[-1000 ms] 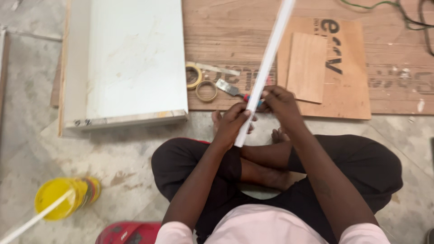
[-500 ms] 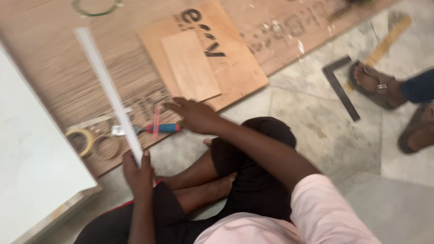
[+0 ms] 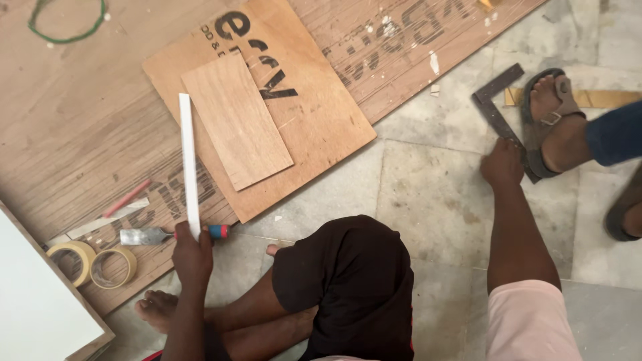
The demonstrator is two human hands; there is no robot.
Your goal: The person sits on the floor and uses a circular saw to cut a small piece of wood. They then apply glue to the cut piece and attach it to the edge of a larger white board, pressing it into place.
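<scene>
Gripping long white strip (image 3: pixel 188 164)

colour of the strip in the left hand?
White: a long flat white strip, gripped at its lower end by the left hand. Head view.

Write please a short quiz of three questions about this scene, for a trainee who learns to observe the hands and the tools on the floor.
1. True or false: the left hand holds the white strip.
2. Which thing does the right hand touch or reach? A) a roll of tape B) the dark metal square C) the chisel
3. Fill the gap: the small plywood piece lies on a larger ____ board.

Key
1. True; the fingers close round its lower end.
2. B; the square lies on the stone floor, beside another person's sandalled foot.
3. plywood.
</scene>
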